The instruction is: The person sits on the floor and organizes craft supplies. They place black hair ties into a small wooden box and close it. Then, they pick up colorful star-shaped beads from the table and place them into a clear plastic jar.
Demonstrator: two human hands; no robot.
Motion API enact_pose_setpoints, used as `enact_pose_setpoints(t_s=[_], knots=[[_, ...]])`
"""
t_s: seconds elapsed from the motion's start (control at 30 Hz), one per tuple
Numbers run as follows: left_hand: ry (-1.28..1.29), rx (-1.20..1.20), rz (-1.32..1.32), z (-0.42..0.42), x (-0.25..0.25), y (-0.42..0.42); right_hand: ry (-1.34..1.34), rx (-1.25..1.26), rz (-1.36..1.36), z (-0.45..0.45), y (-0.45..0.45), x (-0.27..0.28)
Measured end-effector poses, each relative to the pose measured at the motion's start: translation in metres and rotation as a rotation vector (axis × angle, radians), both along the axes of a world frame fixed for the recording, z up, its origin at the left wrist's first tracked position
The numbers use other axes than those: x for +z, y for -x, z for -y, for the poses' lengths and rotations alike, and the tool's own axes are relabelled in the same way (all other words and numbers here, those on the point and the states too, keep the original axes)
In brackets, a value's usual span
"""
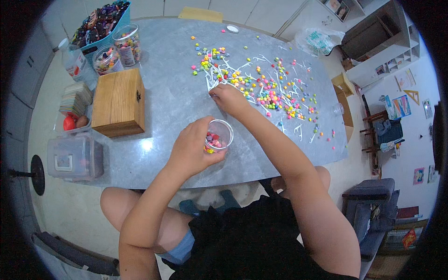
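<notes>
My left hand (190, 145) is wrapped around a clear plastic jar (229, 134), its mouth facing up. Inside the jar lie red, pink and yellow folded paper stars (214, 140). My right hand (229, 99) reaches to the left edge of a spread of colourful paper stars (271, 99) mixed with white dental floss picks (211, 78). Its fingertips are bent together beside the picks; whether something is pinched between them is hidden. More stars and picks are scattered over the right half of the grey table (168, 87).
At left stand a wooden box (117, 101), two jars of stars (126, 45) (106, 59), a plastic bottle (77, 63), a blue basket (105, 38) and a lidded plastic case (75, 155). A round lid (232, 29) lies at the far edge. Another clear jar (338, 109) is at the right edge.
</notes>
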State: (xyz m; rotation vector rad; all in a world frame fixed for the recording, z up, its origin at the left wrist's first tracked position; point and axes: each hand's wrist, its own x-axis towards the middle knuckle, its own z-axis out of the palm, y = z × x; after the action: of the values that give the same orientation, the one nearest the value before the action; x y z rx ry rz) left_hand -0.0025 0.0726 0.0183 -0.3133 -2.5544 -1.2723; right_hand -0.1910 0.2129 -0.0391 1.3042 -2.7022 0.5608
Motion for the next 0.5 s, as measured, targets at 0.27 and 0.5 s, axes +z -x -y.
enact_pose_setpoints(t_s=[0.27,0.5], knots=[[0.005,-0.002,0.091,-0.005,0.004,-0.001,-0.032,0.076,0.053,-0.021,-0.014,0.01],[0.028,-0.015,0.054,-0.009,0.001,-0.001,0.112,0.076,0.067,-0.028,-0.025,0.008]])
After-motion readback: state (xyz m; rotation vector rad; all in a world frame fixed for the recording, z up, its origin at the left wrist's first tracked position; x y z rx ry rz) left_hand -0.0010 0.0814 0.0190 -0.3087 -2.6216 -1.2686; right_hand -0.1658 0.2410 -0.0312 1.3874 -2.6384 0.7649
